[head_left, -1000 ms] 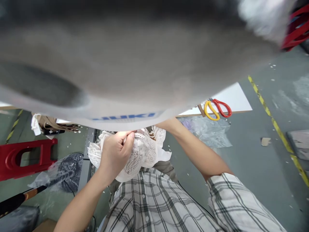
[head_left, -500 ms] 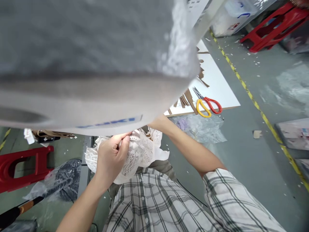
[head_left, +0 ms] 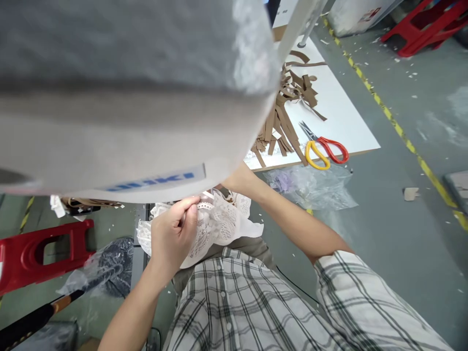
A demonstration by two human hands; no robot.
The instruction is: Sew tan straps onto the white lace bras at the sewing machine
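Note:
White lace fabric (head_left: 215,226) with scalloped, sheer parts hangs over my lap, below the big pale body of a sewing machine (head_left: 153,141) that fills the upper left. My left hand (head_left: 174,226) pinches the upper edge of the lace between thumb and fingers, close under the machine's lower rim. Behind that rim, most of my right hand (head_left: 239,179) is hidden; only its back and the wrist show, at the right end of the lace. Its fingers cannot be seen.
Scissors (head_left: 325,146) with red and yellow handles lie on the white table (head_left: 340,112) at right, beside brown fabric strips (head_left: 285,122). Clear plastic (head_left: 314,187) sits below the table edge. Red stools (head_left: 44,251) (head_left: 424,27) stand at left and far right.
The view has shifted slightly, so more brown strips show past the machine. My left hand keeps its pinch on the lace, and both hands stay in nearly the same place.

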